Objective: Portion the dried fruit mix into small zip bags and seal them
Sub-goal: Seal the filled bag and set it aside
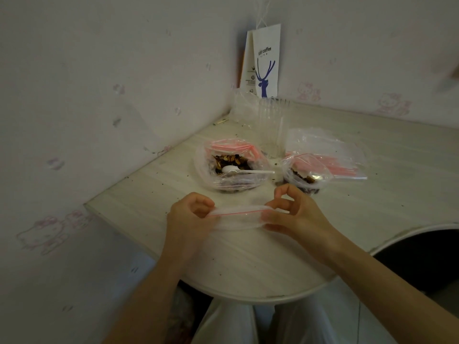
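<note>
A small clear zip bag (pixel 238 219) with a red zip line is stretched between my hands above the table. My left hand (pixel 190 217) pinches its left end and my right hand (pixel 295 214) pinches its right end. The bag looks empty. Behind it lies a large open bag of dried fruit mix (pixel 231 167) with a white plastic spoon (pixel 248 170) resting in it. To the right sits a small bag with fruit mix inside (pixel 304 176), and beside it a pack of spare zip bags (pixel 337 162).
The pale table (pixel 248 256) stands in a wall corner, with crumbs scattered on it. A clear plastic cup stack (pixel 272 125) and a white coffee paper bag (pixel 264 63) stand at the back. A dark round cut-out (pixel 422 254) is at the right edge.
</note>
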